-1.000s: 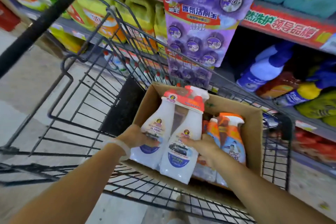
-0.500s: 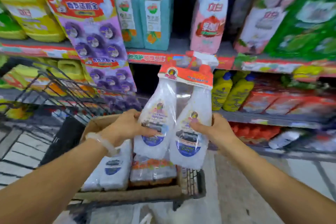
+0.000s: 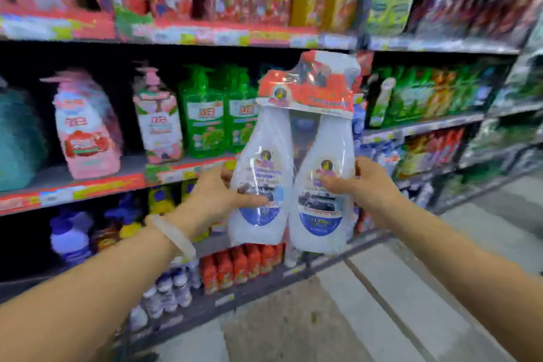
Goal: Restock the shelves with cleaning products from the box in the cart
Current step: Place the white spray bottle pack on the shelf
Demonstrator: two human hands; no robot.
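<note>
Twin pack of white spray bottles, upright in both my hands in front of the shelves.

My left hand wraps the left bottle at label height, thumb pressed across its front; my right hand clamps the right bottle the same way, so each grip is closed on the pack. A red card sleeve joins the two necks under clear wrap. The pack hangs in the air, touching no shelf, level with the row of green pump bottles and pink bottles behind it. A pale bracelet sits on my left wrist. The lower shelves hold small red bottles, too blurred to read.
</note>
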